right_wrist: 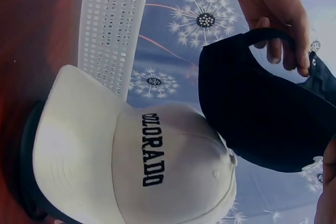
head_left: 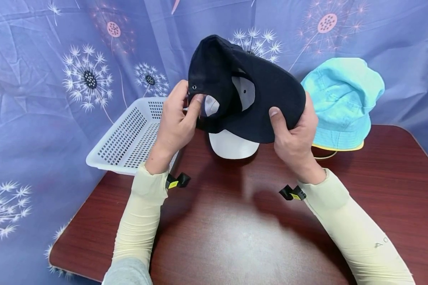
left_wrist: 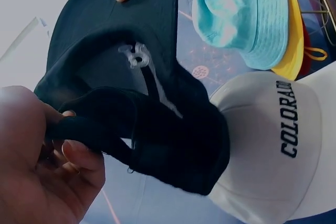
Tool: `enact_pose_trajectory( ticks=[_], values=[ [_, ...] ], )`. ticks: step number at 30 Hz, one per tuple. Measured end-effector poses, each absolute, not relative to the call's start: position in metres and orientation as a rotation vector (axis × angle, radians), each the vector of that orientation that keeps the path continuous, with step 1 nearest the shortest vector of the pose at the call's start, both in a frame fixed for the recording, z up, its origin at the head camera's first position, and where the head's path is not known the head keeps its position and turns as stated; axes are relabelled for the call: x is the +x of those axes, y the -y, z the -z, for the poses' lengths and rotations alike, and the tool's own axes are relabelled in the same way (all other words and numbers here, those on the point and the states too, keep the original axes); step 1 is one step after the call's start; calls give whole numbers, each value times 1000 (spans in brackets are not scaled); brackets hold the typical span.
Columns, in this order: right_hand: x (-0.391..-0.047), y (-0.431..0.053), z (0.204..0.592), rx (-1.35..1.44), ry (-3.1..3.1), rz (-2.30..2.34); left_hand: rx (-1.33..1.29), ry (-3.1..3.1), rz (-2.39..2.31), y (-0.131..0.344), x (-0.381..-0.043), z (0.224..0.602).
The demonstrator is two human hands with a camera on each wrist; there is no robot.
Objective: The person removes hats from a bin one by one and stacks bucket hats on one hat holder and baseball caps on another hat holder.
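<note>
A black cap (head_left: 214,67) is held up above the table, its inside and rear opening partly showing. At its back strap, my left hand (head_left: 174,124) pinches the band between thumb and fingers. My right hand (head_left: 295,136) grips the brim, thumb on the near face and the other fingers hidden behind. The left wrist view shows a whitish tag-like piece (left_wrist: 139,56) inside the black cap. Below and behind it sits a white cap (right_wrist: 181,153) with dark COLORADO lettering (right_wrist: 152,150); in the head view mostly its brim (head_left: 233,146) shows.
On the left stands a white perforated plastic basket (head_left: 110,152), reaching over the table's edge. To the right, a light blue bucket hat (head_left: 346,95) with a yellow edge rests on a wire stand (head_left: 326,157). A patterned blue cloth (head_left: 28,79) hangs behind the brown table (head_left: 214,237).
</note>
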State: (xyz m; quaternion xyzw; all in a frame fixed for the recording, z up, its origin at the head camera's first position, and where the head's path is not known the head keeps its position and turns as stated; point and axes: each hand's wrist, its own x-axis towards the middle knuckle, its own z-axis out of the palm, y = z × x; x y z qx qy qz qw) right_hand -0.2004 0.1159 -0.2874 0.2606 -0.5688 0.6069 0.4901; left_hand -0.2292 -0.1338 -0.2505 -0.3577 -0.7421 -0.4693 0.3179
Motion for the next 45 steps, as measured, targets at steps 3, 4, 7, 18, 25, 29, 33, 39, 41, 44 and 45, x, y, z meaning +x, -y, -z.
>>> enact_pose_trajectory(
  ticks=[3, 4, 7, 18, 25, 29, 33, 39, 41, 44, 45],
  values=[
    [-201, -118, 286, 628, 1376, -1483, -915, 1946, 1198, 138, -230, 249],
    [-200, -118, 285, 628, 1369, -1489, -904, 1946, 1179, 139, -230, 248],
    [-199, -120, 283, 626, 1357, -1495, -876, 1933, 1140, 142, -230, 246],
    [-191, -126, 268, 587, 1339, -1511, -720, 1868, 1089, 144, -230, 243],
    [-189, -131, 257, 581, 1292, -1535, -631, 1841, 1105, 145, -232, 243],
    [-191, -137, 258, 571, 1311, -1518, -574, 1832, 1106, 148, -234, 243],
    [-190, -142, 257, 568, 1315, -1526, -515, 1837, 1128, 149, -236, 244],
    [-188, -149, 253, 555, 1289, -1527, -458, 1914, 1168, 147, -238, 245],
    [-188, -150, 252, 546, 1285, -1513, -459, 1934, 1163, 146, -237, 245],
    [-187, -151, 251, 535, 1285, -1510, -475, 1943, 1155, 145, -235, 245],
    [-187, -151, 251, 530, 1284, -1514, -483, 1941, 1154, 145, -235, 246]
  ],
)
